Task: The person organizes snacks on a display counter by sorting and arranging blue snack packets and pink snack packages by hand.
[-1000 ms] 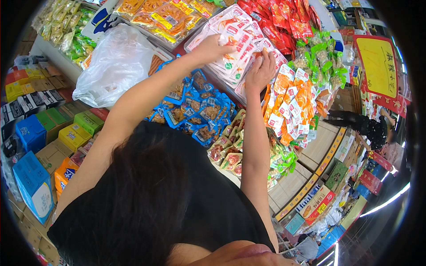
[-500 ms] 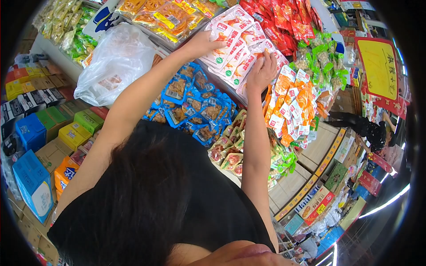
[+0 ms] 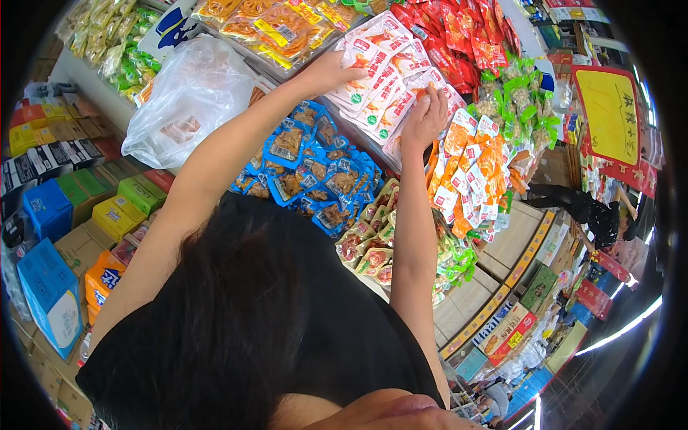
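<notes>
White packets with red print (image 3: 380, 82) lie overlapping in a pile at the upper middle. At the pile's left edge, my left hand (image 3: 333, 74) grips some of them, its thumb on top and its other fingers partly hidden. My right hand (image 3: 426, 118) rests on the pile's right side, fingers slightly bent and pointing away from me. Blue packets of brown food (image 3: 308, 168) lie below my left forearm. Orange and white packets (image 3: 469, 172) are just right of my right hand.
A white plastic bag (image 3: 186, 100) stands left of my left forearm. Red packets (image 3: 459, 32) and flat orange packs (image 3: 276, 29) lie beyond the pile. Small trays of food (image 3: 373, 258) are nearer me. Boxes (image 3: 54, 287) are stacked at the left. Another person (image 3: 591, 215) is at the right.
My left hand has moved slightly left and towards me, from over the packets to their left edge. The white packets are more fanned out. My right hand has barely shifted.
</notes>
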Motion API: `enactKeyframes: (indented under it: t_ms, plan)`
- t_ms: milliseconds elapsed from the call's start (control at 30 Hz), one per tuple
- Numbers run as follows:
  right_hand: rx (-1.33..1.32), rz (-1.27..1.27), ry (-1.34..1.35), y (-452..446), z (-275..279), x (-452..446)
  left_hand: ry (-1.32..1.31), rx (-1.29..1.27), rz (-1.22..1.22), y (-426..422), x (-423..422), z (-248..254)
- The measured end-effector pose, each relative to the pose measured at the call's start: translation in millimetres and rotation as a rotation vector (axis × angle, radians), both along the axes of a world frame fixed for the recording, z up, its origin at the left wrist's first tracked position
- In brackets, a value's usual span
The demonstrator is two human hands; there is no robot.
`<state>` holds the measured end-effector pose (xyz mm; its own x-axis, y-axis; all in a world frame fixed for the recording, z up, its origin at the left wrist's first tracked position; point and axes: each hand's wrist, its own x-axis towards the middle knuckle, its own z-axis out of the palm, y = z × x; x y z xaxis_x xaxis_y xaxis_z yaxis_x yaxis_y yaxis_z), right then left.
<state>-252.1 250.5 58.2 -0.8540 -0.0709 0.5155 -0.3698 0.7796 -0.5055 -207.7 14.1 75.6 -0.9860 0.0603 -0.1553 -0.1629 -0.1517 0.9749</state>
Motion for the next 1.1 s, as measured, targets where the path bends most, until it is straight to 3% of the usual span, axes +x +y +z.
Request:
enactKeyframes:
  t_ms: [267, 433, 567, 633, 767, 867, 933, 1100]
  plan:
    - [-0.038, 0.025, 0.007, 4.5, -4.5, -4.9, 0.024, -0.048, 0.002, 0.1, -2.4, -6.4]
    - [0.148, 0.044, 0.038, 5.9, 1.8, -3.9, 0.026, -0.045, 0.007, 0.9, -3.8, -10.0]
    - [0.118, 0.159, -0.022, 20.3, 6.6, -15.2, 0.027, -0.054, 0.008, 0.8, -4.8, -13.5]
    - [-0.187, 0.199, -0.276, 23.5, 15.6, -17.7, 0.031, -0.061, 0.004, 0.6, -3.6, -11.7]
    - [-0.409, 0.14, -0.345, 20.8, 29.2, 0.2, 0.064, -0.043, 0.026, 1.0, -6.3, -17.2]
    - [-0.196, 0.101, -0.382, 23.6, 33.1, 15.2, 0.048, -0.054, 0.027, 0.7, -7.0, -20.6]
    - [0.034, 0.175, -0.165, 25.3, 30.5, 26.6, 0.059, -0.074, 0.018, 0.4, -7.7, -21.9]
    - [0.096, 0.16, -0.164, 28.6, 26.7, 39.5, 0.053, -0.1, 0.01, 0.1, -10.0, -26.0]
